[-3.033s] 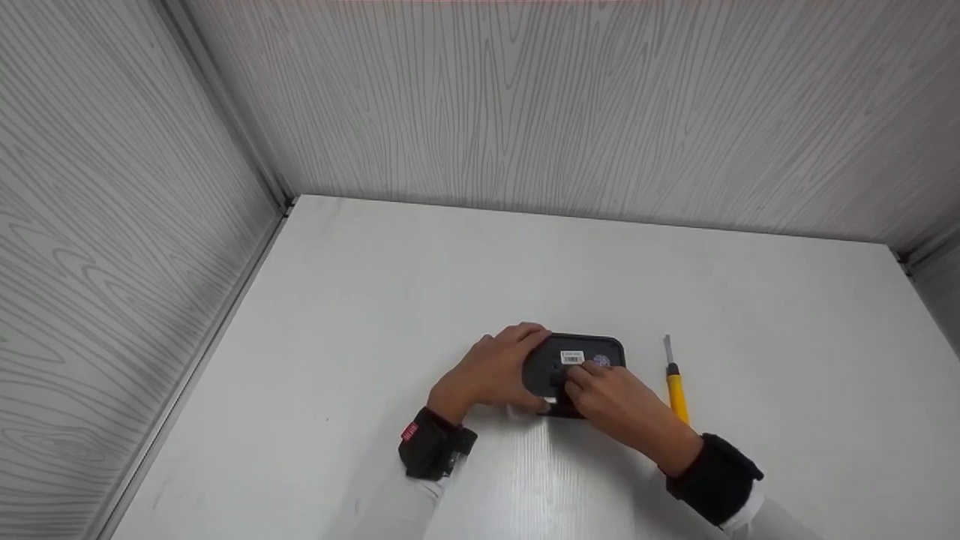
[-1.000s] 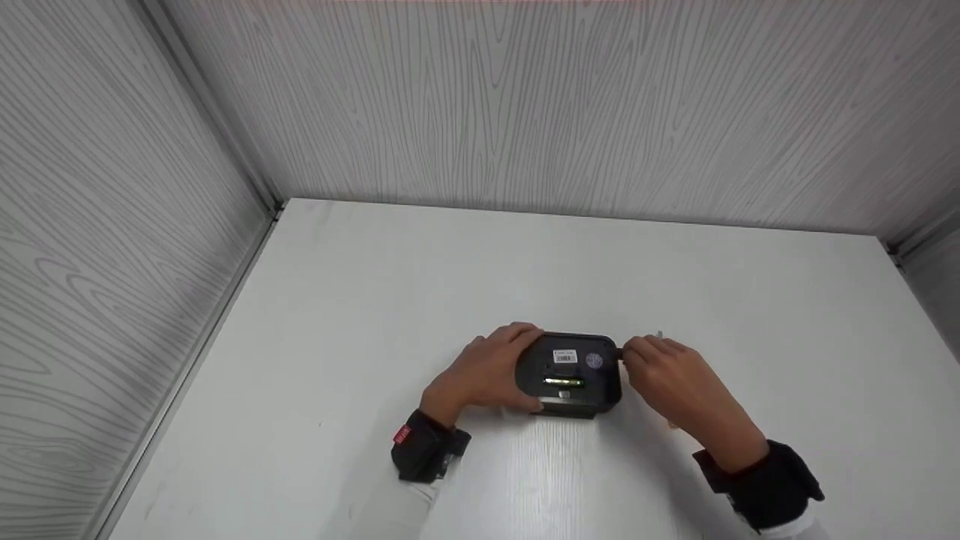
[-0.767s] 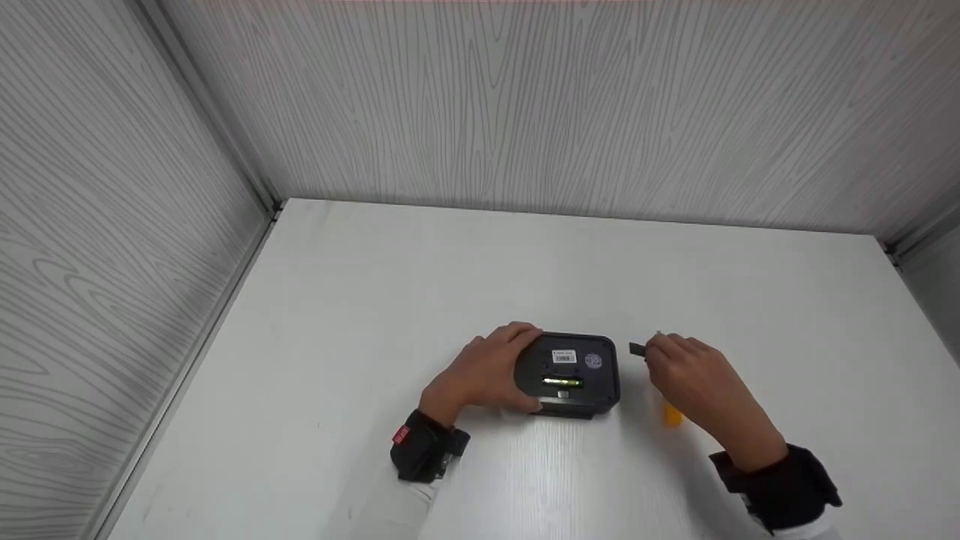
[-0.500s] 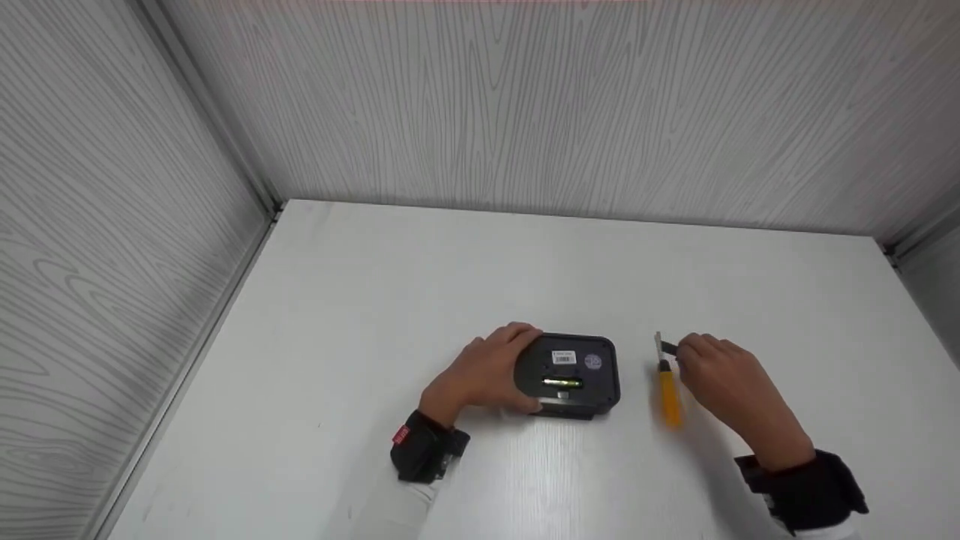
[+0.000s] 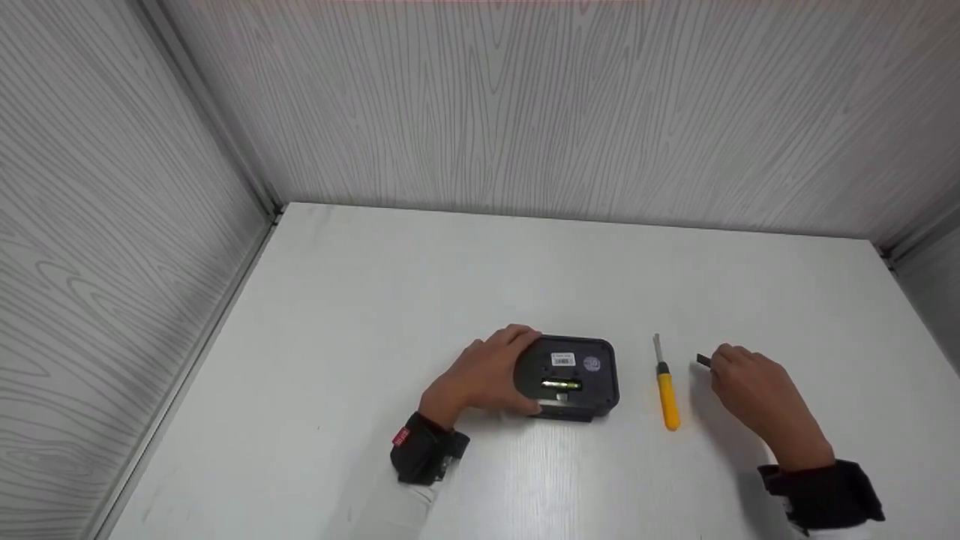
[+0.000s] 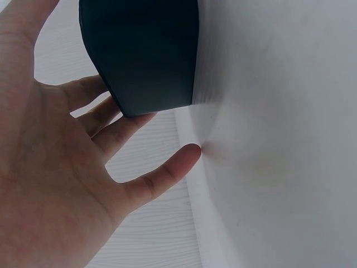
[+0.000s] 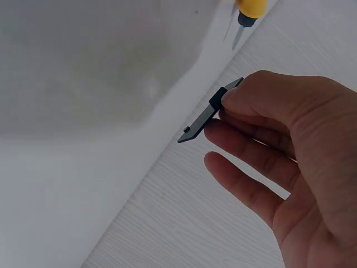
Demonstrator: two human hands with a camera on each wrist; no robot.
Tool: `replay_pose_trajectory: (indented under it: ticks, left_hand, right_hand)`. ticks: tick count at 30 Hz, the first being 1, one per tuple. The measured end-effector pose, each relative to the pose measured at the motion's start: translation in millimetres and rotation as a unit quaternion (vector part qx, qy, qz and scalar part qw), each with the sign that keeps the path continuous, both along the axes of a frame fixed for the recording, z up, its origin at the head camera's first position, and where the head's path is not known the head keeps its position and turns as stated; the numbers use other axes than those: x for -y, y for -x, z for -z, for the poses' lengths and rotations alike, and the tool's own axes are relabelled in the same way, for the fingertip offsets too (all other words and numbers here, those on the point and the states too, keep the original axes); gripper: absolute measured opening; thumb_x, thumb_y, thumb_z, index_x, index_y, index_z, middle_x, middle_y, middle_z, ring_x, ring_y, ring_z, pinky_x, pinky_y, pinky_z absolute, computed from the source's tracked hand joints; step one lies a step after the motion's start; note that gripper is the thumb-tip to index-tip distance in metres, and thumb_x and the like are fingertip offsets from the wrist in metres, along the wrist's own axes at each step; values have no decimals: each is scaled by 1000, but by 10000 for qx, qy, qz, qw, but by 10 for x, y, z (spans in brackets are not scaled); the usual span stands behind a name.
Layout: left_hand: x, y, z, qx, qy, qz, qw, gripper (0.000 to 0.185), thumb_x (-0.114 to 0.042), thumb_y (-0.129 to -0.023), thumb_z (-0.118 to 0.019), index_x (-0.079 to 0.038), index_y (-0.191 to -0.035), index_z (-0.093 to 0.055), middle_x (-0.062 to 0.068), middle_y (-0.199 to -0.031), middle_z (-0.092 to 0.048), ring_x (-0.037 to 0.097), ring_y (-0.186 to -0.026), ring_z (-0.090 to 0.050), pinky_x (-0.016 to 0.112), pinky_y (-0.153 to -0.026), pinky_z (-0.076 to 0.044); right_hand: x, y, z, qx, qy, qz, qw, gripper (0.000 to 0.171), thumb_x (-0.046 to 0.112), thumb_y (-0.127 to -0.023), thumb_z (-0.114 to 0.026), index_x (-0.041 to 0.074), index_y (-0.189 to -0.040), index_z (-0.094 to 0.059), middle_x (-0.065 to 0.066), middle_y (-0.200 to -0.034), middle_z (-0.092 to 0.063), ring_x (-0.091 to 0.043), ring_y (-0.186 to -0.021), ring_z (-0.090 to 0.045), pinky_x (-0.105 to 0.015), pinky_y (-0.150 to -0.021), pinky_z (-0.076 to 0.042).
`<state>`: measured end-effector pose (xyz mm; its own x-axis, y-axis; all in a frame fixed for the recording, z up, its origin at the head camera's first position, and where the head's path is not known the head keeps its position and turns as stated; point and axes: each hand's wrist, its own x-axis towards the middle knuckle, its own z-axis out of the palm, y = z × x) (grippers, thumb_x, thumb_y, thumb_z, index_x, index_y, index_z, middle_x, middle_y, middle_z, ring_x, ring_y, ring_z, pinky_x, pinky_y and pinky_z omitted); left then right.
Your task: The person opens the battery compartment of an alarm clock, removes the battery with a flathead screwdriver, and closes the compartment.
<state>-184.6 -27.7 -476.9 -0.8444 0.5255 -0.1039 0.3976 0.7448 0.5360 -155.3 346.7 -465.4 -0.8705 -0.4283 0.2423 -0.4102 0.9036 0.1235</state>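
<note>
The white worktop [image 5: 465, 270] fills the lower part of the head view, closed in by grey wood-grain walls [image 5: 525, 105] at the back and left. Just below the middle of the frame lies a dark grey device [image 5: 568, 375], back side up, with a white barcode label near its far edge and an open slot showing what looks like a battery [image 5: 561, 385], though the view is too small to be sure. The left hand [image 5: 480, 371] rests against the device's left end; in the left wrist view its fingers [image 6: 120, 125] are fairly straight and spread, touching the dark casing [image 6: 142, 50]. To the right, the right hand [image 5: 754, 390] hovers low over the worktop, its thumb and fingers pinching a small, flat dark cover [image 7: 207, 114] by one end. Between the device and that hand lies a yellow-handled screwdriver [image 5: 664, 390], apart from both, its tip pointing towards the back wall.
</note>
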Motion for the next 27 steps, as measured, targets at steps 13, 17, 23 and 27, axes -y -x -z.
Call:
replay_pose_trajectory:
  ticks: [13,17,23,27]
  left_hand:
    - [-5,3,16,-114,42,16,9999,100,-53,-65,-81,-25,-149,-36,-6,-148,-39,14,-127,-47,43,-103,-42]
    - [-1,4,14,-82,35,0,10000,99,-53,-66,-80,-25,-149,-35,-6,-148,-39,14,-128,-47,43,-103,-41]
    - [-2,10,10,-94,29,30,9999,100,-53,-65,-80,-25,-149,-35,-5,-149,-39,14,-127,-47,42,-101,-42]
    - [-1,12,12,-82,30,46,10000,100,-53,-65,-80,-25,-150,-35,-5,-149,-38,14,-127,-47,42,-102,-41]
  right_hand:
    - [-69,-18,88,504,-32,260,9984,11,-2,-79,-73,-5,-89,-70,-13,-82,-66,-23,-67,-60,-38,-68,-57]
    - [-73,-14,80,463,39,183,9988,10,-4,-77,-73,-4,-87,-72,-12,-82,-67,-23,-67,-60,-38,-67,-57]
    - [-97,-12,84,474,-17,208,9987,10,-6,-76,-74,-5,-86,-73,-14,-82,-68,-24,-66,-60,-38,-67,-58]
    - [-102,-2,84,505,-104,205,9985,9,-6,-76,-74,-5,-86,-73,-14,-82,-68,-25,-67,-61,-38,-68,-58]
